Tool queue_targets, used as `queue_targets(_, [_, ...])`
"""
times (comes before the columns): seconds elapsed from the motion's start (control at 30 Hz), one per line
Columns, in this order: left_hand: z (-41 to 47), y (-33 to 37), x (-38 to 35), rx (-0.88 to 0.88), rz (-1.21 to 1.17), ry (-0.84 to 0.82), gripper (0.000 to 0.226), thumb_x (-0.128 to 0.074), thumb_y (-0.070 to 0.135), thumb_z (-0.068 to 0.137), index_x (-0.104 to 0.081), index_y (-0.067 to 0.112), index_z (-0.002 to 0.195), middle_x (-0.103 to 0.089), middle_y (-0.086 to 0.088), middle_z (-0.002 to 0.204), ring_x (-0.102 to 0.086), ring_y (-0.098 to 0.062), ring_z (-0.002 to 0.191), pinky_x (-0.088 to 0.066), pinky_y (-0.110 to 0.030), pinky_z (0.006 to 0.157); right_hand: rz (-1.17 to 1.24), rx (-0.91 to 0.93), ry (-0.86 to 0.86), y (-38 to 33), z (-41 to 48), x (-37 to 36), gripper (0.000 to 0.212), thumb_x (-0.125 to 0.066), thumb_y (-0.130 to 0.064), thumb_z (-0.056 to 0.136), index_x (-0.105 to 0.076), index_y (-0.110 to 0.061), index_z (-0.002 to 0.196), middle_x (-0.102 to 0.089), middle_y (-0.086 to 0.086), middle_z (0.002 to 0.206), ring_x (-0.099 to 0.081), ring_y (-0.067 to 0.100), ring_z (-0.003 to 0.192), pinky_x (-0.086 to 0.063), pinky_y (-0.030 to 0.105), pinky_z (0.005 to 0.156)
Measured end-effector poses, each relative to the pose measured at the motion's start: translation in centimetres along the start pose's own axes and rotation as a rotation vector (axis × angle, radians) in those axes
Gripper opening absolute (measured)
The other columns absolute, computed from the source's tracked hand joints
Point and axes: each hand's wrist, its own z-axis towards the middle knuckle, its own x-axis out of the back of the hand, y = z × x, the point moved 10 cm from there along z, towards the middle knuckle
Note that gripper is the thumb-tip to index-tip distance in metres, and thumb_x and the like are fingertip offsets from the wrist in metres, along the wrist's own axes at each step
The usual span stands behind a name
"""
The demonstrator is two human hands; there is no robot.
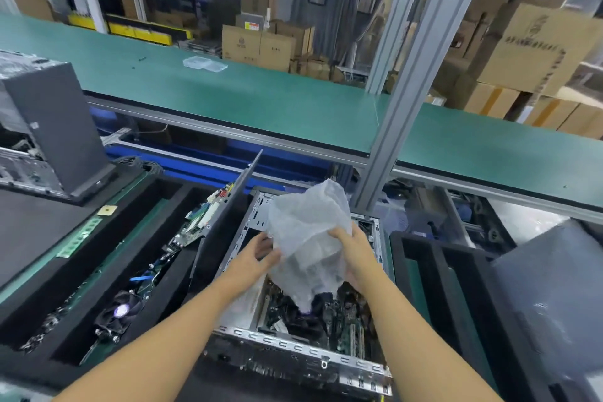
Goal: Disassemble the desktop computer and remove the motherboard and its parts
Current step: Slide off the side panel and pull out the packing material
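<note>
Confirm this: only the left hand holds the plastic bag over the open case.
Wrong: both hands hold it. The head view shows the left hand and the right hand each gripping the plastic bag over the open case.

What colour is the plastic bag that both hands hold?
The plastic bag is translucent whitish; the head view shows it.

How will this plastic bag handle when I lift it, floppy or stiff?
Probably floppy: the plastic bag crumples and folds where the left hand and right hand grip it. Likely light, since its top stands up unsupported. Its smooth film may slip.
</note>
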Motion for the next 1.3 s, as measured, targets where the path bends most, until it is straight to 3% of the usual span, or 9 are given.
queue_targets(0.13, [-1.1,2.0,-1.3,0.075,-0.517,-0.253,0.093,-0.049,0.091,0.062,-0.056,0.037,0.137,-0.056,-0.002,0.144,-0.053,-0.026,0.132,-0.050,-0.042,0.102,0.146,-0.221,-0.120,2.1,-0.4,-3.0,0.036,-0.064,-0.026,0.087,-0.063,-0.014,0.121,-0.071,0.015,0.113,-0.068,0.036,0.102,-0.057,0.045,0.082])
queue_targets(0.23, [-2.5,1.7,-0.8,0.138,-0.653,-0.234,0.068,-0.060,0.061,0.087,-0.058,0.017,0.138,-0.057,-0.016,0.140,-0.054,-0.036,0.129,-0.050,-0.047,0.100,0.062,-0.266,-0.211,2.9,-1.2,-6.4,0.024,-0.061,-0.027,0.089,-0.063,-0.016,0.111,-0.074,0.009,0.096,-0.071,0.029,0.081,-0.057,0.038,0.066])
queue_targets(0.37, [-4.1,0.0,4.2,0.158,-0.605,0.249,0.061,-0.086,0.036,0.071,-0.068,0.008,0.121,-0.074,-0.012,0.109,-0.072,-0.030,0.100,-0.059,-0.039,0.080,-0.150,-0.264,-0.454,4.0,-2.3,-12.0,0.033,-0.056,-0.048,0.081,-0.077,-0.024,0.090,-0.076,0.007,0.096,-0.072,0.021,0.080,-0.054,0.028,0.065])
queue_targets(0.53, [-9.8,-1.7,10.3,0.147,-0.566,0.615,0.030,-0.082,0.020,0.081,-0.073,0.015,0.109,-0.077,-0.005,0.098,-0.075,-0.025,0.088,-0.061,-0.040,0.078,-0.233,-0.027,-0.610,2.4,-3.3,-18.8,0.070,-0.065,-0.078,0.072,-0.058,-0.040,0.130,-0.066,-0.004,0.129,-0.064,0.020,0.117,-0.049,0.050,0.101])
queue_targets(0.67, [-15.0,-3.3,14.0,0.172,-0.552,0.659,0.032,-0.076,0.027,0.086,-0.071,0.017,0.115,-0.076,-0.005,0.104,-0.073,-0.027,0.094,-0.058,-0.046,0.087,-0.421,0.112,-0.636,4.1,-5.6,-24.5,0.058,-0.081,-0.054,0.073,-0.056,-0.032,0.120,-0.067,-0.010,0.117,-0.067,0.012,0.104,-0.058,0.040,0.084])
queue_targets(0.77, [-19.8,-5.7,16.7,0.178,-0.650,0.572,0.033,-0.070,0.027,0.091,-0.067,0.014,0.121,-0.073,-0.012,0.113,-0.071,-0.033,0.102,-0.058,-0.046,0.084,-0.342,0.068,-0.706,6.8,-8.8,-28.8,0.054,-0.081,-0.039,0.075,-0.056,-0.028,0.122,-0.069,-0.006,0.118,-0.069,0.015,0.104,-0.058,0.045,0.088])
queue_targets(1.0, [-33.9,-15.3,21.4,0.225,-0.761,0.476,0.052,-0.072,0.013,0.089,-0.053,0.006,0.137,-0.060,-0.020,0.134,-0.057,-0.039,0.125,-0.045,-0.054,0.106,-0.483,0.019,-0.888,14.9,-17.9,-39.5,0.047,-0.082,-0.032,0.080,-0.054,-0.024,0.117,-0.069,-0.004,0.113,-0.071,0.013,0.096,-0.060,0.039,0.079])
queue_targets(1.1, [-41.6,-19.7,24.1,0.258,-0.787,0.603,0.048,-0.071,0.010,0.089,-0.056,0.004,0.134,-0.063,-0.020,0.130,-0.061,-0.038,0.120,-0.046,-0.053,0.105,-0.518,-0.100,-1.012,20.7,-23.5,-44.6,0.044,-0.079,-0.033,0.081,-0.056,-0.024,0.117,-0.070,-0.002,0.114,-0.071,0.014,0.097,-0.060,0.041,0.081])
queue_targets(1.3, [-58.7,-28.6,30.9,0.316,-0.873,1.002,0.041,-0.071,0.011,0.088,-0.061,0.009,0.127,-0.071,-0.015,0.118,-0.069,-0.034,0.107,-0.057,-0.048,0.086,-0.670,-0.224,-1.162,30.4,-34.6,-54.0,0.053,-0.079,-0.022,0.077,-0.051,-0.024,0.121,-0.071,-0.004,0.103,-0.072,0.006,0.080,-0.054,0.021,0.059])
